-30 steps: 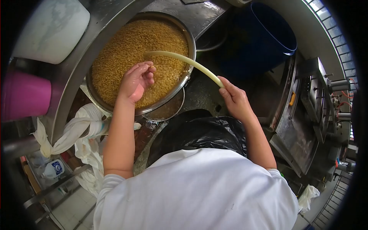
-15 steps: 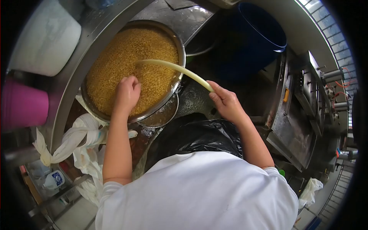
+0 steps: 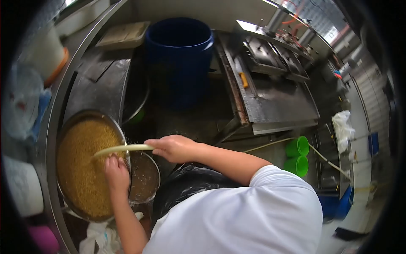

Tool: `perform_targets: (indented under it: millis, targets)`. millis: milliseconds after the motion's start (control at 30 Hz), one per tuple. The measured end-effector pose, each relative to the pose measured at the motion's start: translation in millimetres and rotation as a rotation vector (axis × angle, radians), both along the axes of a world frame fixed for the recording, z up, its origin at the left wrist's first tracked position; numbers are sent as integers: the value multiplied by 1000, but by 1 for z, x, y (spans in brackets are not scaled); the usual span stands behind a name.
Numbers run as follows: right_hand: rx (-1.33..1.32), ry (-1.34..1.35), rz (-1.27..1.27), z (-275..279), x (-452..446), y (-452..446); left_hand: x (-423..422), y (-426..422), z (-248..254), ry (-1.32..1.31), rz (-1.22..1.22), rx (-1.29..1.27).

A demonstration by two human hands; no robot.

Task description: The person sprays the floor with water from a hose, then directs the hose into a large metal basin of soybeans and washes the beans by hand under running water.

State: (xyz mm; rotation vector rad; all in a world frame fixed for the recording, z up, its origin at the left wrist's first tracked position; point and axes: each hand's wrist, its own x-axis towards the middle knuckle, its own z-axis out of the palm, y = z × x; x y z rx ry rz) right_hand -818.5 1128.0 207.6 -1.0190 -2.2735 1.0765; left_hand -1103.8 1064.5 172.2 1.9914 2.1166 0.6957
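A wide metal basin [image 3: 123, 134] is full of small yellow beans [image 3: 80, 169] that look like soybeans, wet on top. My right hand [image 3: 173, 148] is wrapped round a pale hose [image 3: 127, 147], whose free end curves down to the beans. Over the basin's near right side, my left hand [image 3: 117, 173] has its fingers drawn together just below the hose. Whether any beans are in those fingers is hidden. A second, smaller round vessel [image 3: 144, 180] with murky contents stands lower, beside the basin and close to my apron.
Ahead stands a tall blue barrel [image 3: 179, 67]. To its right is a metal worktable [image 3: 287, 103] with a yellow-handled tool [image 3: 243, 80]. Two green containers [image 3: 297, 146] are farther right. White cloth [image 3: 99, 237] lies below the basin; a metal shelf edge [image 3: 55, 114] runs along the left.
My view has swung to the right, so the basin now sits farther left and lower. Both hands stay at the basin, the right still gripping the hose; the left now appears nearer the hose.
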Motion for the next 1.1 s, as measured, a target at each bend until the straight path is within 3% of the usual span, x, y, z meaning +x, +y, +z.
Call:
perform_targets:
  millis: [200,467,500,567,667,733,833,900,1033,1100]
  targets:
    - [14,34,36,-5,2,2,6,14,-13,-119,-80,41]
    - [7,27,13,-3,4,1,6,11,-22,-413,5,-4]
    - [13,23,12,-3,2,1,-1,13,-39,-349,23,15]
    - [23,23,-2,2,1,-1,5,10,-24,-397,14,17]
    - [55,14,25,9,-3,1,2,5,-18,-345,6,38]
    - [74,66,25,3,-5,2,-7,0,-5,12,-21,-19]
    - [28,55,26,12,-8,0,-27,-19,9,149,89,-28]
    - [25,51,43,9,-7,1,-49,-26,1,182,14,172]
    - [14,10,13,15,-4,0,-94,-46,27,-18,318,56]
    - [0,-8,-13,20,-1,0,-119,-52,37,3,575,6]
